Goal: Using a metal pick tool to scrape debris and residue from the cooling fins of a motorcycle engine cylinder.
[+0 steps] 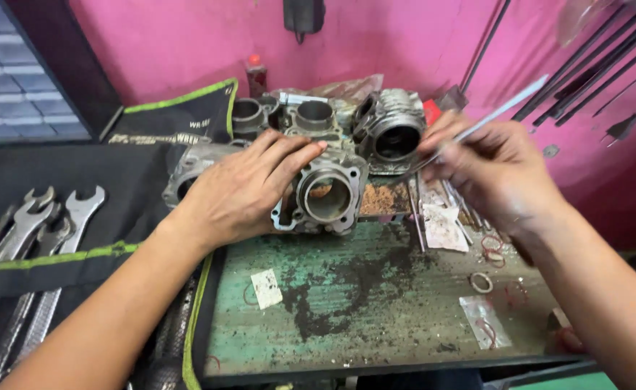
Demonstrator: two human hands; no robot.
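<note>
Green bench top [376,303], paint worn and stained. Head view only.

White paper tag [266,287] lies flat near the front left of the bench. Clear plastic bag [482,321] lies front right, a red ring inside. Creased white paper [444,227] sits just right of the engine cylinder [327,193]. Red-capped bottle [256,74] stands against the pink wall.

Left hand [242,191] lies flat, fingers spread, on top of the engine cylinder at bench centre, bore facing the camera. Right hand [493,167] is closed in a pinch on a thin metal strip [502,110], just right of the cylinder.

Count: five cylinders visible, four or so wrenches [36,224] on the black roll [58,263] at left, several loose rings [481,282] at right.
</note>
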